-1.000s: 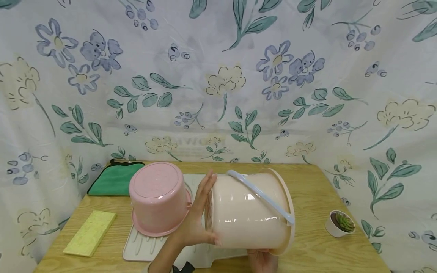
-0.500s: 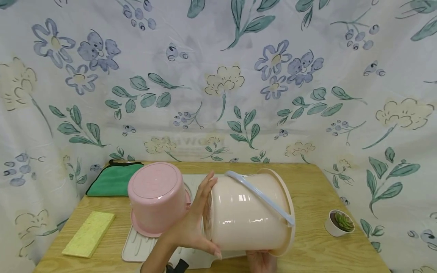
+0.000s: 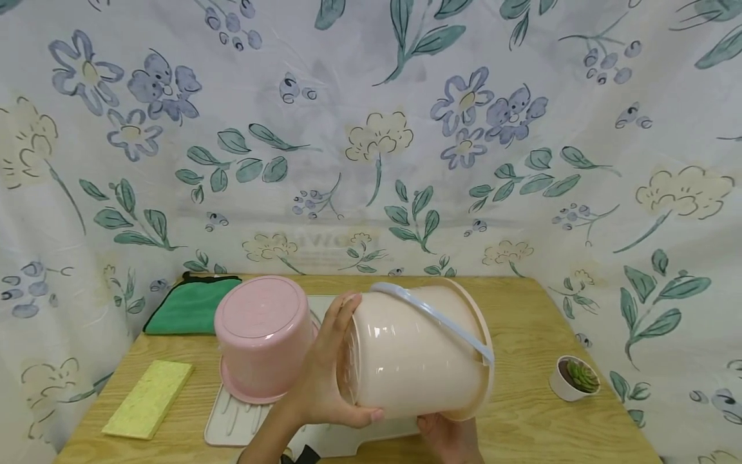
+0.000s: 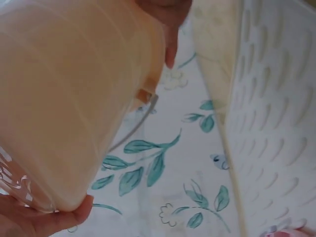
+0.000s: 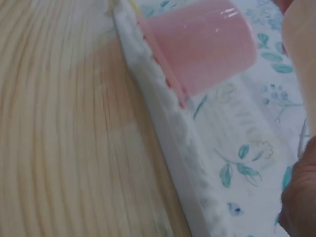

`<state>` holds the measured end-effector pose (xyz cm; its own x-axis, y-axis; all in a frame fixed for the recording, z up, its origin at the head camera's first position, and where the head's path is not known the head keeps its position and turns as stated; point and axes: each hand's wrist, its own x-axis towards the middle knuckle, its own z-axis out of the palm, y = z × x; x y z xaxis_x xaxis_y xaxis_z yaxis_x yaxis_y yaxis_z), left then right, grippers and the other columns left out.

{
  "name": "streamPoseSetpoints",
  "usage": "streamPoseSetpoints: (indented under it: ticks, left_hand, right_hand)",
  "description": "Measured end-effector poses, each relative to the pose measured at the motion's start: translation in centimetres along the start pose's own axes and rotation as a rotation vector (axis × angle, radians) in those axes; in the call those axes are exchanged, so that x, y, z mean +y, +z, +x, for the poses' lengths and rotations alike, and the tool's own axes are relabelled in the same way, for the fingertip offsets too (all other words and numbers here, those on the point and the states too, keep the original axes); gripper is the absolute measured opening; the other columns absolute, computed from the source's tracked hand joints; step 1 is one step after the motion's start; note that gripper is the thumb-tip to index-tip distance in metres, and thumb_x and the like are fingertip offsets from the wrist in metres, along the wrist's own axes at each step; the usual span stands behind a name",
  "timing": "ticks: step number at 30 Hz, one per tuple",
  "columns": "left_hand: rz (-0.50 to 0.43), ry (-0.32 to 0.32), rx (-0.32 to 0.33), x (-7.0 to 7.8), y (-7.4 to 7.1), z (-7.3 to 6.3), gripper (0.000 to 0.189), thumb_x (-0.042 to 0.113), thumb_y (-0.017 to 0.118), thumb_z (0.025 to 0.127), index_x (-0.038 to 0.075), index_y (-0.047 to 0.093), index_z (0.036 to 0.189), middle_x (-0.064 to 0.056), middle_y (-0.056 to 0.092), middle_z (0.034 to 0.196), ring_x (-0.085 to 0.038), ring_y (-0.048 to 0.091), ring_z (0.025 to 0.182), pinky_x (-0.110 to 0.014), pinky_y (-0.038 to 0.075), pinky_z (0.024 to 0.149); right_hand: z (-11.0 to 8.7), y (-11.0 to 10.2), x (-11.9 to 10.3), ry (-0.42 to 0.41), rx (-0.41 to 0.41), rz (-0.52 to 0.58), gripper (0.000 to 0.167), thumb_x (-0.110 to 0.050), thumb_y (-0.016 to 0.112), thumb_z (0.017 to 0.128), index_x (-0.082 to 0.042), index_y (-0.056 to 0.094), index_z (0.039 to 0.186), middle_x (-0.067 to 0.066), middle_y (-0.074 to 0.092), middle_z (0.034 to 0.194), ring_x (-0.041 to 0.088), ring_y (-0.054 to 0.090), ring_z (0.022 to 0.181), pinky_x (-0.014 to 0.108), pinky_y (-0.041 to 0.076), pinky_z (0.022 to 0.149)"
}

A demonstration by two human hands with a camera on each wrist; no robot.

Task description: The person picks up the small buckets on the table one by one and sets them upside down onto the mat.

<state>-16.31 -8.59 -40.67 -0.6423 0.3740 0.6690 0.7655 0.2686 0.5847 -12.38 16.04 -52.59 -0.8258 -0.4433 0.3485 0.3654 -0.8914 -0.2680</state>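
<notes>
A cream bucket (image 3: 414,357) with a pale blue handle (image 3: 440,316) lies tipped on its side in the air, its rim toward the right. My left hand (image 3: 324,370) grips its base end, thumb below and fingers above. At the rim end, my right hand (image 3: 452,438) holds the bucket from underneath; its fingers are partly hidden behind the wall. In the left wrist view, left fingers (image 4: 54,222) curl at the base edge. A pink bucket (image 3: 263,341) stands upside down on a white ridged drying rack (image 3: 232,419), just left of my left hand.
A yellow sponge cloth (image 3: 147,399) lies on the wooden table (image 3: 522,412) at the left. Behind it is a green cloth (image 3: 191,306) with black trim. A small potted succulent (image 3: 574,378) stands at the right. A floral curtain (image 3: 371,129) hangs behind the table.
The cream bucket has tilted, its rim end rising slightly and shifting left. My right hand has come further into view beneath it. The pink bucket stays on the rack.
</notes>
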Motion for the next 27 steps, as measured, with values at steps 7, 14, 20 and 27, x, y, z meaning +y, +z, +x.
streamPoseSetpoints:
  ticks: [7, 14, 20, 27]
  left_hand:
    - [0.121, -0.019, 0.039, 1.1, -0.7, 0.5, 0.136, 0.059, 0.089, 0.046, 0.018, 0.023, 0.157, -0.01, 0.022, 0.159, -0.028, 0.038, 0.136, -0.06, 0.047, 0.095]
    - [0.218, -0.072, 0.029, 1.3, -1.7, 0.4, 0.138, 0.062, 0.09, 0.044, 0.022, 0.023, 0.158, -0.012, 0.022, 0.16, -0.034, 0.036, 0.14, -0.061, 0.045, 0.097]
    - [0.286, -0.096, 0.014, 1.1, -1.9, 0.2, 0.136, 0.066, 0.088, 0.044, 0.027, 0.023, 0.157, -0.011, 0.022, 0.16, -0.034, 0.035, 0.141, -0.065, 0.044, 0.095]
    - [0.398, -0.082, 0.038, 1.3, -1.7, 0.1, 0.138, 0.07, 0.087, 0.042, 0.028, 0.024, 0.157, -0.014, 0.024, 0.158, -0.034, 0.037, 0.138, -0.066, 0.047, 0.087]
  right_hand:
    - [-0.6, 0.7, -3.6, 0.09, 0.257, -0.808, 0.042, -0.022, 0.026, 0.109, -0.028, 0.068, 0.11, -0.01, 0.072, 0.102, 0.007, 0.067, 0.096, 0.03, 0.055, 0.09]
    - [-0.8, 0.6, -5.6, 0.177, 0.474, -1.173, 0.035, -0.01, 0.055, 0.099, -0.041, 0.066, 0.112, -0.015, 0.067, 0.1, 0.008, 0.065, 0.091, 0.033, 0.057, 0.084]
    - [-1.0, 0.1, -6.6, 0.214, 0.462, -1.34, 0.039, -0.008, 0.066, 0.091, -0.031, 0.064, 0.122, -0.002, 0.06, 0.104, 0.015, 0.061, 0.097, 0.035, 0.056, 0.081]
    - [-1.2, -0.4, -7.5, 0.239, 0.228, -1.655, 0.045, -0.008, 0.072, 0.088, 0.002, 0.055, 0.128, 0.013, 0.048, 0.091, 0.015, 0.046, 0.082, 0.026, 0.042, 0.071]
